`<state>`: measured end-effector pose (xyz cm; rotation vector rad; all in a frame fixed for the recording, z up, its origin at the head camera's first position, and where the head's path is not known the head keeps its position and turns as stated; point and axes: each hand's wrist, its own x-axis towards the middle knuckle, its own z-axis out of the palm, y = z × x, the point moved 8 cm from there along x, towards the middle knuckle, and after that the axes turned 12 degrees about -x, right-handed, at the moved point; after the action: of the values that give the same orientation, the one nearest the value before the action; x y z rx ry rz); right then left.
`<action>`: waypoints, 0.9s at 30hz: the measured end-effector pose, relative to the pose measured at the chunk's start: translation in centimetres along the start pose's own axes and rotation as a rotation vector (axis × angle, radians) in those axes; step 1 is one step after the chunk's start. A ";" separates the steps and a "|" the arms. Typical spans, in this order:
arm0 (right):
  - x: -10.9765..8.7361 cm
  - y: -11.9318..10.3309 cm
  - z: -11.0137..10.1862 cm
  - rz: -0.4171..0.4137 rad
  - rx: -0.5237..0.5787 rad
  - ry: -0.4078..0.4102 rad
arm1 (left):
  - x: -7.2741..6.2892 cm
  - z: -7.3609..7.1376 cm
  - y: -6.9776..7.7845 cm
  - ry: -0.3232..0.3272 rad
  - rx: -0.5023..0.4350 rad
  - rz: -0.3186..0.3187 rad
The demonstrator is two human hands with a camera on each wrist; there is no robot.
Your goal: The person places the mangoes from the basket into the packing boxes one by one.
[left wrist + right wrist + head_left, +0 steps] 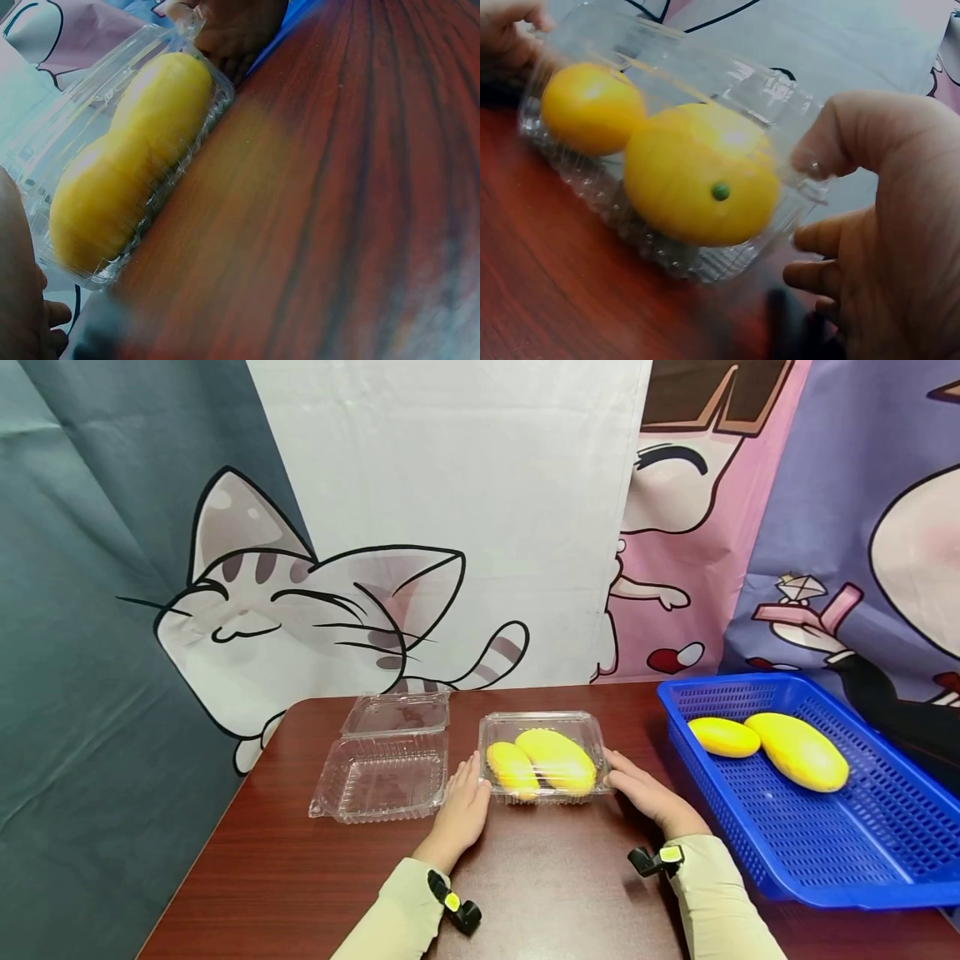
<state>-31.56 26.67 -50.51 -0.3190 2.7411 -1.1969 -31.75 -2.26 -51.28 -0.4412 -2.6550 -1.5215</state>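
Note:
A clear plastic clamshell box (543,718) stands near the middle of the table, its lid down over two yellow mangoes, a smaller mango (513,770) on the left and a larger mango (557,762) on the right. My left hand (462,806) holds the box by its left end, fingers pointing forward along the side. At the opposite end, my right hand (651,792) grips the rim. In the right wrist view its thumb (821,154) lies at the lid's edge and its fingers (821,236) are lower down the side.
To the left, an empty clear clamshell box (390,777) lies with its lid folded back. A blue plastic basket (795,827) on the right carries a smaller mango (724,737) and a larger mango (798,752). Behind the brown wooden table (555,893) hangs a cartoon-printed cloth (480,527).

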 end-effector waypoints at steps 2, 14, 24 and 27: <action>0.2 0.1 0.3 -0.003 -0.001 0.015 | -0.1 0.1 0.0 -0.018 0.006 -0.006; 0.5 -1.3 1.3 -0.184 -0.306 0.273 | -0.2 0.2 0.0 -0.038 0.004 -0.001; 0.2 -1.3 2.2 -0.075 -0.379 0.271 | -0.5 0.1 0.0 -0.048 -0.002 -0.004; 0.2 -1.3 2.3 -0.062 -0.387 0.282 | -0.5 0.1 0.0 -0.047 0.004 0.000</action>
<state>-31.09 24.15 -51.06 -0.2943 3.2284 -0.7635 -31.27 -2.27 -51.46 -0.4827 -2.6918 -1.5248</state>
